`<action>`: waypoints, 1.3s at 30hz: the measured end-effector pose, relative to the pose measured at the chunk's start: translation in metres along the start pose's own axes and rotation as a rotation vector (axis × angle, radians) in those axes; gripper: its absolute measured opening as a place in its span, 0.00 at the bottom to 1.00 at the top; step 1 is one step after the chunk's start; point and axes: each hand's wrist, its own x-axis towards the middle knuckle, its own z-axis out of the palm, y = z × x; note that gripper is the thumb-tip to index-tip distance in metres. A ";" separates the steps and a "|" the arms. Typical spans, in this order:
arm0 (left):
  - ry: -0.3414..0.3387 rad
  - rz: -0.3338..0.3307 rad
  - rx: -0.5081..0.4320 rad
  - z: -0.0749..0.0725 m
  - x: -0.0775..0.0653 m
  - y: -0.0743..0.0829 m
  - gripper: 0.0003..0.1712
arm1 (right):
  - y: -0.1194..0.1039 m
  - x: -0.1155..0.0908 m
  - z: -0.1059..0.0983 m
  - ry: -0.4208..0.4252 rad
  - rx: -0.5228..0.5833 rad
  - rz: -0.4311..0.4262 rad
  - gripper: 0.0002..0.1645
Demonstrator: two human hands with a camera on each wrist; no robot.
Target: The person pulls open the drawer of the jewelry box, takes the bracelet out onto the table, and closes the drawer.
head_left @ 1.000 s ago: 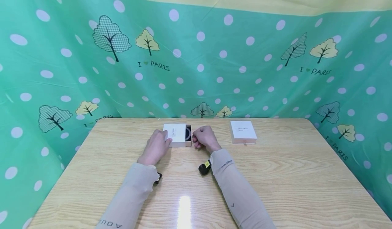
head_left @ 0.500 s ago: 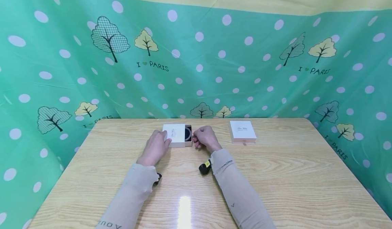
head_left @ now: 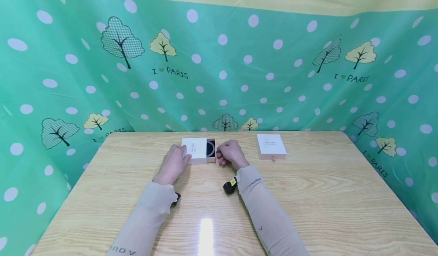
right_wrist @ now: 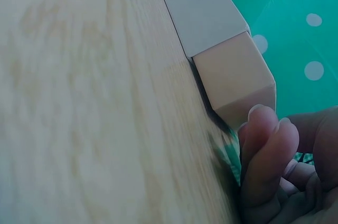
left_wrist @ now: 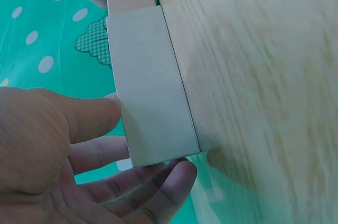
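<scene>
A white drawer box [head_left: 197, 149] with small dark print lies on the table, its inner drawer [head_left: 211, 159] partly out to the right. Inside the drawer a grey ring-shaped thing [head_left: 213, 149], partly covered by the sleeve, rests on a black lining. My left hand [head_left: 172, 162] grips the sleeve's left end, thumb on top and fingers around the end in the left wrist view. At the drawer's pinkish outer end [right_wrist: 248, 102], my right hand [head_left: 231, 154] has its fingers curled and pinching; the pinched part is hidden behind the fingertips.
A second white box [head_left: 271, 146], closed, with a small tab at its front edge, lies to the right on the wooden table [head_left: 308, 202]. Behind the table's back edge hangs a green dotted curtain [head_left: 239, 77]. A black wrist camera [head_left: 230, 186] sits below my right wrist.
The drawer has slid slightly farther out of the sleeve to the right, together with my right hand. My left hand keeps its grip on the sleeve.
</scene>
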 end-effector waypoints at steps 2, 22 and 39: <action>0.001 -0.001 -0.002 0.000 0.000 0.000 0.29 | 0.000 0.000 0.000 0.000 0.004 -0.001 0.12; 0.004 -0.004 -0.007 -0.001 -0.002 0.001 0.29 | 0.004 0.002 -0.004 -0.010 0.047 0.003 0.12; -0.010 -0.018 -0.021 -0.001 -0.001 0.001 0.30 | 0.003 0.001 -0.009 -0.022 0.084 0.015 0.12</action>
